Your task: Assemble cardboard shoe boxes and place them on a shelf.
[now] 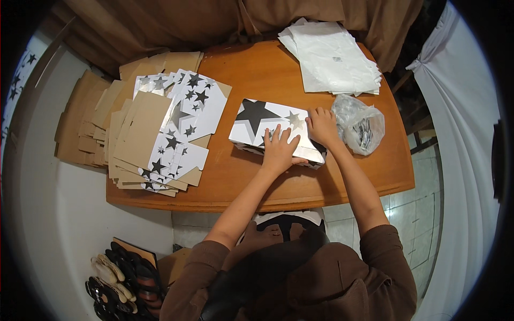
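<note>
A shoebox-like carton, white with black and silver stars, lies on the wooden table in front of me. Its top looks closed. My left hand rests on the top near the front edge, fingers spread and thumb out to the right. At the box's right end, my right hand has its fingers bent and grips the upper edge. What lies under those fingertips is hidden. Just right of that hand sits a clear plastic bag with small silvery-grey packets in it.
Flat star-printed and brown cardboard blanks are stacked along the table's left side. A pile of white paper sheets lies at the back right. Brown curtain hangs behind the table. Several shoes are on the floor at lower left.
</note>
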A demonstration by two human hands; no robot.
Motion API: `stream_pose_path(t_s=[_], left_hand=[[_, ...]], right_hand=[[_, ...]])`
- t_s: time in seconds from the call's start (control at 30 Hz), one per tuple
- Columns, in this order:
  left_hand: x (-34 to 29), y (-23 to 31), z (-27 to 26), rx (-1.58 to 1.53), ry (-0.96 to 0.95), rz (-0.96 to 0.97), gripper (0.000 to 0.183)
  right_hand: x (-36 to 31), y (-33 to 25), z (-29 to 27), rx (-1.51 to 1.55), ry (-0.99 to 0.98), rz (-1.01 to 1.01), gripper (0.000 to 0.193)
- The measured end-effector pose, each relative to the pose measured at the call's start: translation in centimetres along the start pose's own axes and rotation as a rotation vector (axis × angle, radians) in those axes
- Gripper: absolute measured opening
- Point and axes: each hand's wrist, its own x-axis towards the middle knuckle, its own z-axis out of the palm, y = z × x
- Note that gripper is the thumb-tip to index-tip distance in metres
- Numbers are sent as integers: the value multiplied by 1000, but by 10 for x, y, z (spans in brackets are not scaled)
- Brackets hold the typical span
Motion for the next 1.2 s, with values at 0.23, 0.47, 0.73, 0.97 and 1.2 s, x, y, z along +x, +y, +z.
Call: stream_pose_path(t_s=[0.23, 0.47, 0.73, 0.97, 1.2], left_hand=[[7, -2, -25, 1, 34, -93, 90], [-45, 3, -3, 69, 87, -403, 75], [-82, 74, 24, -301, -160, -495, 114], [-75, 83, 12, -372, 156, -517, 128], [-72, 95, -1, -127, 242, -375, 129]], right_hand=[[-9, 18, -21, 23, -181, 228, 29], [-37, 45, -34, 325, -267, 186, 34], [-85, 61, -2, 1015, -382, 114, 61], [-72, 46, -44, 1124, -403, -132, 69], [-60, 59, -66, 1220, -364, -190, 58]])
